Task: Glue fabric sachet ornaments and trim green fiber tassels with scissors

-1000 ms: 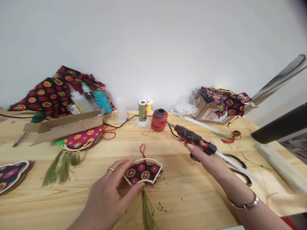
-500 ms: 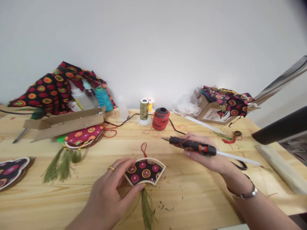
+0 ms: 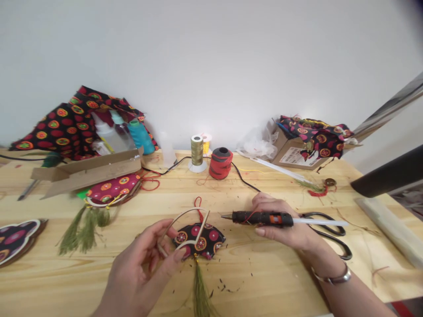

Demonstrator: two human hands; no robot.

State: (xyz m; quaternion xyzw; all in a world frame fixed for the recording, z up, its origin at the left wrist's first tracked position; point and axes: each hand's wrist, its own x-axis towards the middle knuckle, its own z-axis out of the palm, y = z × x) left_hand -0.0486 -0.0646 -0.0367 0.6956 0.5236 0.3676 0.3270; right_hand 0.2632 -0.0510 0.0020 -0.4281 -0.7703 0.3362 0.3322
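A fan-shaped ornament of dark dotted fabric lies on the wooden table, with a red loop at its top and a green tassel below. My left hand pinches the thin wooden fan-shaped frame and holds its left side tilted up off the fabric. My right hand grips a black glue gun with a white glue stick out its back. The nozzle points left, just right of the ornament.
Black scissors lie behind my right hand. Thread spools stand at the back centre. A cardboard box with bottles and patterned cloth sit back left, more ornaments in front. Another box is back right.
My left hand has lifted the wooden frame off the fabric piece. My right hand brought the glue gun down and left, turning its nozzle toward the ornament.
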